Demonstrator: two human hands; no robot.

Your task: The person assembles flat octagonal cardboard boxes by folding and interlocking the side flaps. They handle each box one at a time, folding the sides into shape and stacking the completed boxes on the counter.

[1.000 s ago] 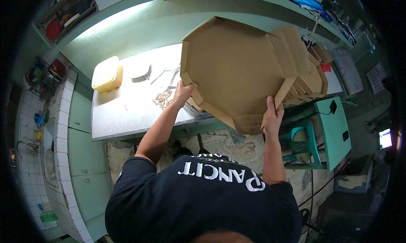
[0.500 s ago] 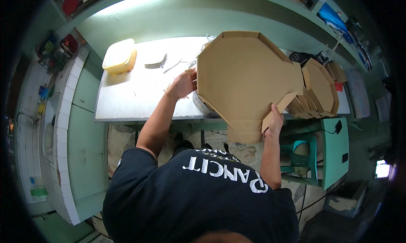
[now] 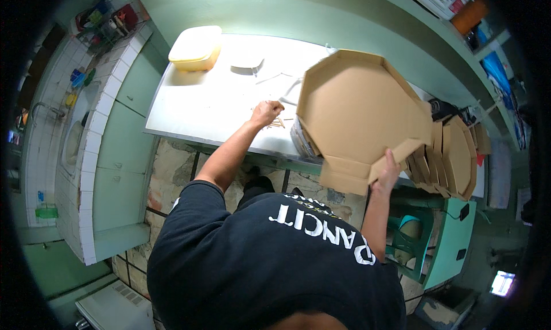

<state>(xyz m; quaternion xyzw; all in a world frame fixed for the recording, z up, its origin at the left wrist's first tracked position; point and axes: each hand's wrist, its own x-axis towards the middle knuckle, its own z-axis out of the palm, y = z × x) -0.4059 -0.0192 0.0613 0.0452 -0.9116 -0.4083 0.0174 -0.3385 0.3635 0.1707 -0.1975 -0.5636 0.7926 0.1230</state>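
A large brown eight-sided cardboard box (image 3: 364, 103), its inside facing up, leans at the right part of the white table (image 3: 201, 109). My right hand (image 3: 387, 172) grips a folded flap at its near right corner, thumb on top. Another flap (image 3: 344, 174) hangs over the table's front edge. My left hand (image 3: 267, 113) is left of the box, just above the tabletop, with its fingers drawn together. Several thin light-brown sticks (image 3: 276, 124) lie right by those fingers. Whether a stick is between them is hidden.
A yellow lidded tub (image 3: 196, 49) and a small white container (image 3: 247, 61) stand at the back left. More folded cardboard boxes (image 3: 453, 155) are stacked at the right end. Below them is a green chair (image 3: 410, 238). A tiled sink counter (image 3: 86, 152) runs along the left.
My left hand has left the box's left edge and closed over the sticks on the table. My right hand still holds the flap. The whole view has turned somewhat.
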